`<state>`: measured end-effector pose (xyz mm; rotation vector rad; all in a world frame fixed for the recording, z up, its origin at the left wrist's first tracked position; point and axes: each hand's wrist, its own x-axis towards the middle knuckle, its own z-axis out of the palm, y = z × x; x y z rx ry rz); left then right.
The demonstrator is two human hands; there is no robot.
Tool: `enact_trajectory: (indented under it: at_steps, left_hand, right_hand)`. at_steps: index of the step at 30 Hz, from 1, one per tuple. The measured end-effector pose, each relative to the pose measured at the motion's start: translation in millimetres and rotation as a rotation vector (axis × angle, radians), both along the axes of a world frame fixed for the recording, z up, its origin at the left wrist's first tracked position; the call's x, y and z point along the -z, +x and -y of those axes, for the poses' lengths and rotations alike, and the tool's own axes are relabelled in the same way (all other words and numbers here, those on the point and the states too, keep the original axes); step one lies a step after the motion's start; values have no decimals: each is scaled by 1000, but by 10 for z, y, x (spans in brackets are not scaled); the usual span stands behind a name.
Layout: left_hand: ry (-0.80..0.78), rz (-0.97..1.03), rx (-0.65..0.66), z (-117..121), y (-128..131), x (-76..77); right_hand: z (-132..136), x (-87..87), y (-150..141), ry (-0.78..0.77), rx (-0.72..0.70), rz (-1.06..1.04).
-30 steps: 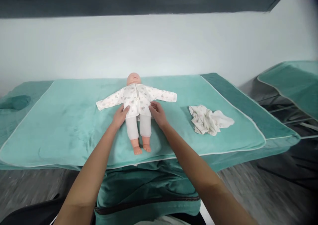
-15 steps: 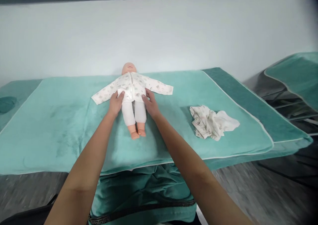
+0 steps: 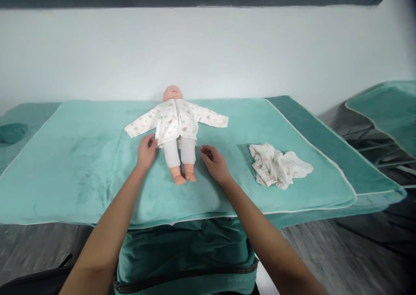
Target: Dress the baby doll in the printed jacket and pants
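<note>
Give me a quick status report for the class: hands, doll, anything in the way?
Left hand by the shirt, contact unclear; right hand beside the doll, apart. Doll face-up, both sleeves spread. Crumpled cloth off to the right, not blocking.

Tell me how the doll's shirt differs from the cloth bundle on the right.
The shirt is on the doll; the cloth bundle lies loose on the green cover. The shirt is spread, sleeves outstretched; the cloth bundle is crumpled. Both are whitish fabric with small printed motifs.
</note>
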<state>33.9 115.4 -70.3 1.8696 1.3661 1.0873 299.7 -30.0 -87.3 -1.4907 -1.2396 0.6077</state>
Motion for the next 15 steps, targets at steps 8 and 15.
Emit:
enact_trajectory:
  at_steps: [8, 15]
  left_hand:
    - [86, -658, -289, -292, -859, -95]
    - [181, -656, -247, -149, -804, -46]
  right_hand:
    - [991, -45, 707, 39, 211, 845]
    - [1407, -330, 1294, -481, 531, 1017]
